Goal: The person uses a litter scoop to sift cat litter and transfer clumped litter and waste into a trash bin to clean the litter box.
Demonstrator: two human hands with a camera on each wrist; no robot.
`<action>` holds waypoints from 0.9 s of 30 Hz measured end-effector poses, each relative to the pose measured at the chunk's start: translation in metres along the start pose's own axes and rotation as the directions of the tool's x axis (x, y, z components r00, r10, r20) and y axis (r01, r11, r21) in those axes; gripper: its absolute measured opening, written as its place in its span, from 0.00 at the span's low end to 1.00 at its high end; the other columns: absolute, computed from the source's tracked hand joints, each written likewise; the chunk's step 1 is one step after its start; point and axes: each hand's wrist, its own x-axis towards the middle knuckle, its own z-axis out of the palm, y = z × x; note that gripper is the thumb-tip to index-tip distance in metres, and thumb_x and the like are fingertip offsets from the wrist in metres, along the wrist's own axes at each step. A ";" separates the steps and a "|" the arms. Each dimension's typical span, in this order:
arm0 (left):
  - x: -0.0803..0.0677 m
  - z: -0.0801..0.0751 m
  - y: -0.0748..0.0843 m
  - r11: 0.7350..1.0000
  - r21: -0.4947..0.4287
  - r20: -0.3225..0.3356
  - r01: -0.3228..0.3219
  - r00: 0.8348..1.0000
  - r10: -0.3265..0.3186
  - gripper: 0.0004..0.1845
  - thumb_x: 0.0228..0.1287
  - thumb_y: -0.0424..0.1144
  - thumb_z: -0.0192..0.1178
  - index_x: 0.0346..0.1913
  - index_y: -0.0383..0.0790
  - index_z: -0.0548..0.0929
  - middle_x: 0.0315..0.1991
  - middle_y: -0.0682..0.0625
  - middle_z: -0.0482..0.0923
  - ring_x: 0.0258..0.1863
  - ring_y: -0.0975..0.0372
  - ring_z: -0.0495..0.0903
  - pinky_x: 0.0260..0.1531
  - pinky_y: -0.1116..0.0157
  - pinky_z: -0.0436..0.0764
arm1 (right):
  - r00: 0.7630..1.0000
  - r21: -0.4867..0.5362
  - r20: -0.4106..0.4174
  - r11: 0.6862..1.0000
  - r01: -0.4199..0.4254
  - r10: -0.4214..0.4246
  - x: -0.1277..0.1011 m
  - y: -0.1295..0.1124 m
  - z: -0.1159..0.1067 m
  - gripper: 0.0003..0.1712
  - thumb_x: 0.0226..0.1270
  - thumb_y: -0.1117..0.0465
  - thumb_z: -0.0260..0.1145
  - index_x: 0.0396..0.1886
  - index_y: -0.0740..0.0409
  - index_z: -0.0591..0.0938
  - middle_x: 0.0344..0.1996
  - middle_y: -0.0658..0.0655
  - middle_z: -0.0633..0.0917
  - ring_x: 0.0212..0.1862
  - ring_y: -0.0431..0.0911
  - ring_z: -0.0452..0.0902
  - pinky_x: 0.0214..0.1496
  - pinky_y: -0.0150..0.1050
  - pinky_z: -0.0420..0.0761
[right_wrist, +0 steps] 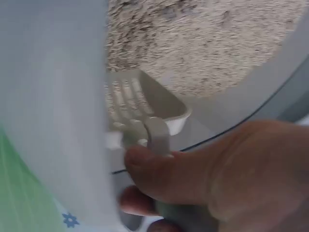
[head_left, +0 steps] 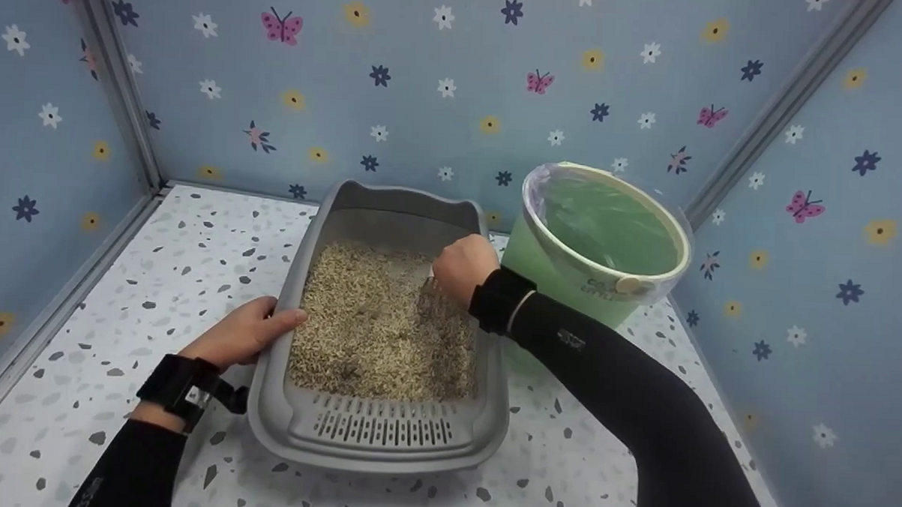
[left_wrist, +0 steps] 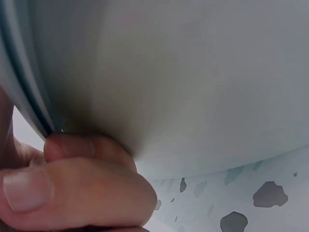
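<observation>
In the head view the two black sleeves come in from the bottom edge, and just beyond them, in the lower middle of the frame, sits a grey litter tray [head_left: 269,420] on the speckled tabletop [head_left: 117,362], its slotted front lip nearest the camera and a bed of pale litter [head_left: 366,333] filling the pan. The left hand [head_left: 242,335] lies at the tray's left rim in the lower left, fingers resting over the edge with the thumb side outside the wall. The right hand [head_left: 462,267] hovers over the right centre of the litter, fingers curled round a small handle that is mostly hidden by the knuckles. Just beside the tray, at the right of centre, stands a green bin [head_left: 548,276] lined with a clear bag [head_left: 550,212], and flowered blue wallpaper [head_left: 441,95] fills the top of the frame. In the left wrist view the fingers [left_wrist: 87,193] fill the lower left, curled and pressed against the tray's smooth grey outer wall [left_wrist: 193,87], which takes up most of the picture; a strip of speckled surface shows at the lower right. In the right wrist view the thumb [right_wrist: 183,169] crosses the lower middle, clamped with the fingers round the handle of a pale slotted scoop [right_wrist: 140,104], whose head lies at centre left against the tray's edge, with litter spread across the top.
</observation>
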 end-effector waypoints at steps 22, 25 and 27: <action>0.003 -0.001 -0.005 1.000 0.019 -0.012 0.014 1.000 -0.014 0.32 0.84 0.63 0.59 0.58 0.32 0.73 0.36 0.48 0.74 0.23 0.65 0.70 0.19 0.68 0.74 | 0.993 0.224 0.061 0.970 0.090 -0.106 -0.023 0.010 -0.090 0.28 0.76 0.69 0.64 0.18 0.48 0.64 0.19 0.48 0.63 0.23 0.44 0.58 0.22 0.44 0.63; 0.003 -0.001 -0.004 1.000 0.019 -0.006 0.010 1.000 -0.010 0.32 0.84 0.62 0.59 0.58 0.31 0.72 0.35 0.49 0.74 0.22 0.66 0.68 0.19 0.68 0.73 | 0.995 0.146 0.084 0.989 0.033 -0.046 -0.022 0.011 -0.085 0.31 0.81 0.67 0.62 0.17 0.47 0.60 0.17 0.48 0.59 0.21 0.43 0.52 0.23 0.42 0.55; 0.003 0.000 -0.002 1.000 0.017 0.001 0.006 1.000 -0.006 0.32 0.84 0.62 0.58 0.59 0.30 0.72 0.35 0.48 0.74 0.22 0.66 0.69 0.19 0.68 0.73 | 0.993 0.094 0.120 0.995 -0.009 -0.002 -0.020 0.010 -0.079 0.32 0.84 0.66 0.60 0.17 0.47 0.57 0.16 0.48 0.56 0.21 0.43 0.47 0.23 0.42 0.51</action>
